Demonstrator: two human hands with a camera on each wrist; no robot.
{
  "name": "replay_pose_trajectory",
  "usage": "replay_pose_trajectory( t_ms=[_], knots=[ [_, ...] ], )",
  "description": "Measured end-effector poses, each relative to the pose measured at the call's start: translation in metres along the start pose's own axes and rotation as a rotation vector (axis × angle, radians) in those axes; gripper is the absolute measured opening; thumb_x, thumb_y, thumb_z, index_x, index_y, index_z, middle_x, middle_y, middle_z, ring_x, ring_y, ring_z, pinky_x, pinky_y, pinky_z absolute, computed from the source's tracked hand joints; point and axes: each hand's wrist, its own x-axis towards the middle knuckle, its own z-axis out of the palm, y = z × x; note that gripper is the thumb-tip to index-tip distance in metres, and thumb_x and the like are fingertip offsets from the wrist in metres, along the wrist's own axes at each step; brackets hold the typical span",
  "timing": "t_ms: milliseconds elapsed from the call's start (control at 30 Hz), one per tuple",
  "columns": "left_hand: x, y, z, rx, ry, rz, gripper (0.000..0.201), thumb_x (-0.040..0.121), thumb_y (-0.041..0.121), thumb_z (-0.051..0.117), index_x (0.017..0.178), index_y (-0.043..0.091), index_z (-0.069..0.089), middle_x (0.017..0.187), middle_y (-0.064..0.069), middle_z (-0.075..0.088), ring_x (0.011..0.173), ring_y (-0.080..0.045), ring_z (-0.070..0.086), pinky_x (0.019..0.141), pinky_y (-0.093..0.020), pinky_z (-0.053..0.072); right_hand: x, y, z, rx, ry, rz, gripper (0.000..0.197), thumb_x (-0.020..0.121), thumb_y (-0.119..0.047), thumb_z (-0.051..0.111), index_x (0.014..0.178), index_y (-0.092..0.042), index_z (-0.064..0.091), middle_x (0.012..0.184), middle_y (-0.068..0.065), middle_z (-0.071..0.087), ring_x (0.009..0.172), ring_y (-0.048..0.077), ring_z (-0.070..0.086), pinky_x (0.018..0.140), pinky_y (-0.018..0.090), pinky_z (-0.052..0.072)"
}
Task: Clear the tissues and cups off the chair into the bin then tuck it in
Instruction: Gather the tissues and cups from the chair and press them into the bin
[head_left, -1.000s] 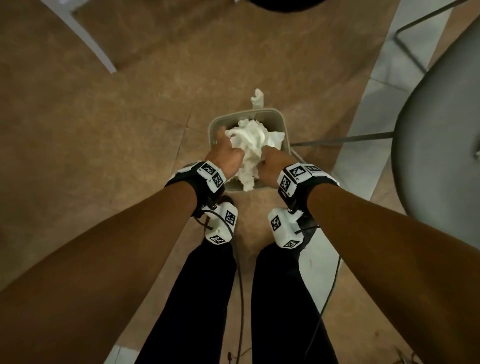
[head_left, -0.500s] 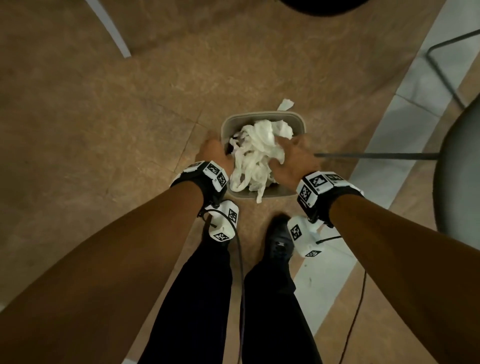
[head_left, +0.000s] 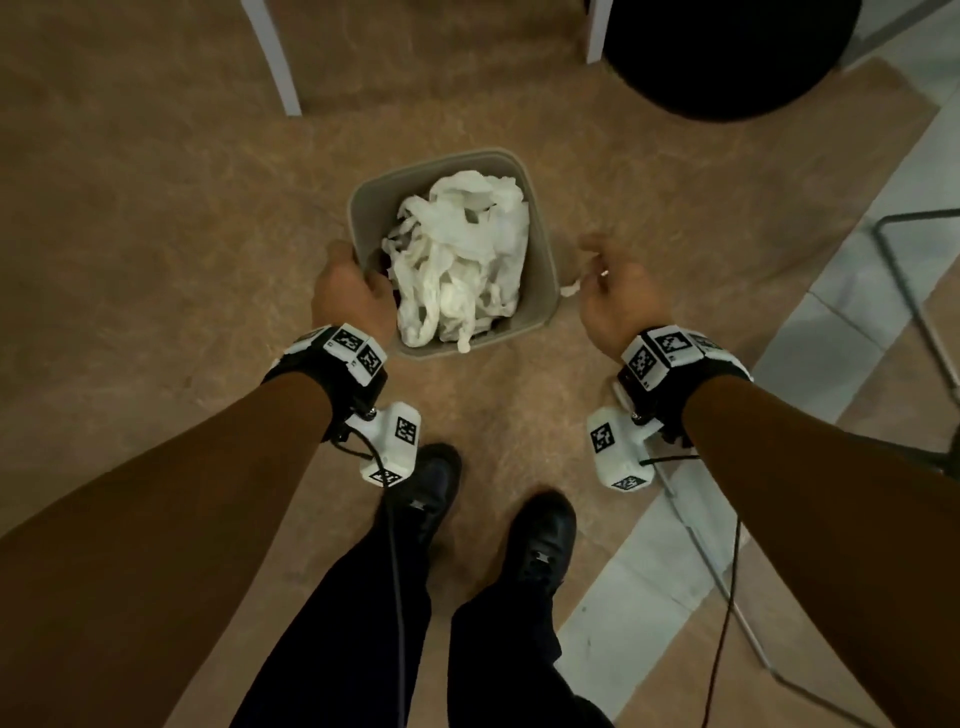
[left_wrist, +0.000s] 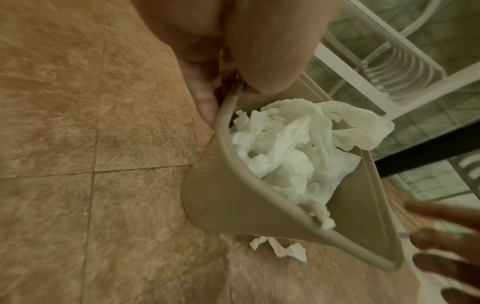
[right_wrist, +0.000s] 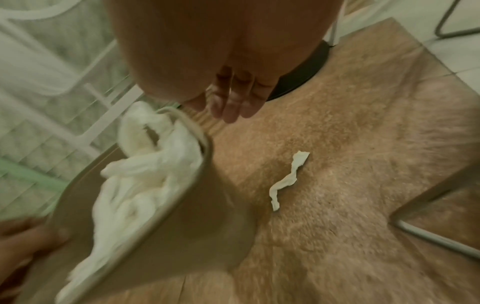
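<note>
A beige bin (head_left: 540, 249) (left_wrist: 233, 195) (right_wrist: 207, 216) stands on the brown floor, stuffed with crumpled white tissues (head_left: 462, 260) (left_wrist: 285, 156) (right_wrist: 145, 181). My left hand (head_left: 353, 291) (left_wrist: 223, 86) grips the bin's left rim, thumb inside and fingers outside. Beside the bin's right wall my right hand (head_left: 608, 291) (right_wrist: 233, 102) hangs with straight fingers, holding nothing. One torn tissue strip (head_left: 570, 288) (left_wrist: 280, 247) (right_wrist: 285, 179) lies on the floor just right of the bin. No cups show.
A dark round base (head_left: 727, 52) sits at the top right, white legs (head_left: 272, 57) at the top left. A grey metal chair frame (head_left: 914, 312) runs along the right over pale tiles. My two black shoes (head_left: 540, 545) stand behind the bin.
My right hand came off the tissue pile and moved out to the bin's right side. The left hand stayed on the rim. The tissues sit lower in the bin.
</note>
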Motion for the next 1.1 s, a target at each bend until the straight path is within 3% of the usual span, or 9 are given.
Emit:
replay_pose_trajectory(
  t_ms=[133, 267, 433, 533, 667, 733, 800, 867, 1100],
  knots=[
    [0.028, -0.005, 0.015, -0.118, 0.088, 0.088, 0.033, 0.090, 0.020, 0.042, 0.115, 0.003, 0.054, 0.104, -0.018, 0.064, 0.090, -0.036, 0.062, 0.068, -0.036, 0.047, 0.049, 0.033, 0.015, -0.294, -0.146, 0.134, 0.036, 0.100, -0.015, 0.043, 0.134, -0.016, 0.055, 0.139, 0.015, 0.048, 0.113, 0.037, 0.059, 0.081, 0.034, 0.046],
    [0.048, -0.005, 0.032, -0.181, 0.155, 0.190, 0.044, 0.091, 0.026, 0.036, 0.126, 0.006, 0.054, 0.120, -0.015, 0.061, 0.099, -0.028, 0.061, 0.081, -0.033, 0.049, 0.080, 0.065, 0.064, -0.539, -0.365, 0.042, 0.046, 0.095, -0.011, 0.046, 0.141, -0.010, 0.051, 0.149, 0.017, 0.033, 0.132, 0.037, 0.046, 0.110, 0.038, 0.040],
    [0.074, -0.008, 0.040, -0.230, 0.171, 0.252, 0.044, 0.091, 0.027, 0.033, 0.124, 0.007, 0.055, 0.116, -0.012, 0.062, 0.104, -0.026, 0.060, 0.088, -0.040, 0.050, 0.112, 0.096, 0.107, -0.675, -0.515, 0.026, 0.052, 0.095, -0.026, 0.043, 0.147, -0.031, 0.043, 0.161, 0.007, 0.025, 0.149, 0.030, 0.025, 0.119, 0.040, 0.029],
    [0.069, -0.011, 0.038, -0.248, 0.135, 0.290, 0.039, 0.094, 0.026, 0.034, 0.124, 0.010, 0.054, 0.112, -0.009, 0.062, 0.097, -0.022, 0.061, 0.083, -0.037, 0.051, 0.126, 0.100, 0.120, -0.651, -0.559, 0.059, 0.075, 0.086, -0.060, 0.048, 0.153, -0.034, 0.025, 0.159, 0.003, 0.031, 0.141, 0.032, 0.038, 0.110, 0.044, 0.036],
    [0.063, -0.007, 0.032, -0.239, 0.083, 0.331, 0.038, 0.098, 0.023, 0.036, 0.132, 0.013, 0.051, 0.113, -0.004, 0.066, 0.095, -0.017, 0.063, 0.083, -0.031, 0.052, 0.169, 0.158, 0.159, -0.648, -0.565, -0.011, 0.120, 0.045, -0.106, 0.017, 0.149, -0.046, 0.020, 0.156, -0.001, 0.039, 0.135, 0.031, 0.046, 0.105, 0.055, 0.039],
    [0.062, -0.004, 0.028, -0.212, 0.055, 0.313, 0.037, 0.099, 0.020, 0.035, 0.132, 0.013, 0.050, 0.108, -0.003, 0.068, 0.092, -0.017, 0.064, 0.081, -0.032, 0.053, 0.159, 0.146, 0.147, -0.622, -0.560, 0.098, 0.102, 0.064, -0.095, 0.029, 0.147, -0.036, 0.034, 0.147, 0.009, 0.049, 0.126, 0.037, 0.053, 0.101, 0.052, 0.044],
    [0.055, 0.000, 0.024, -0.180, 0.029, 0.287, 0.036, 0.098, 0.019, 0.036, 0.131, 0.012, 0.051, 0.106, -0.007, 0.069, 0.091, -0.022, 0.065, 0.080, -0.036, 0.053, 0.122, 0.102, 0.107, -0.603, -0.467, 0.112, 0.065, 0.094, -0.055, 0.039, 0.148, -0.019, 0.040, 0.146, 0.019, 0.049, 0.126, 0.041, 0.052, 0.101, 0.048, 0.045],
    [0.044, 0.005, 0.021, -0.146, -0.007, 0.254, 0.036, 0.098, 0.019, 0.037, 0.130, 0.012, 0.051, 0.107, -0.010, 0.069, 0.092, -0.029, 0.065, 0.078, -0.039, 0.053, 0.100, 0.074, 0.072, -0.555, -0.404, 0.118, 0.050, 0.099, -0.032, 0.041, 0.145, -0.013, 0.044, 0.145, 0.020, 0.049, 0.126, 0.040, 0.052, 0.099, 0.043, 0.044],
    [-0.017, 0.022, 0.014, -0.019, -0.220, 0.088, 0.036, 0.103, 0.016, 0.039, 0.138, 0.015, 0.045, 0.114, -0.021, 0.066, 0.098, -0.040, 0.063, 0.072, -0.035, 0.044, 0.014, -0.002, -0.040, 0.065, 0.134, 0.215, 0.023, 0.095, -0.036, 0.050, 0.101, -0.018, 0.063, 0.087, 0.005, 0.064, 0.078, 0.024, 0.059, 0.066, 0.026, 0.040]
  ],
)
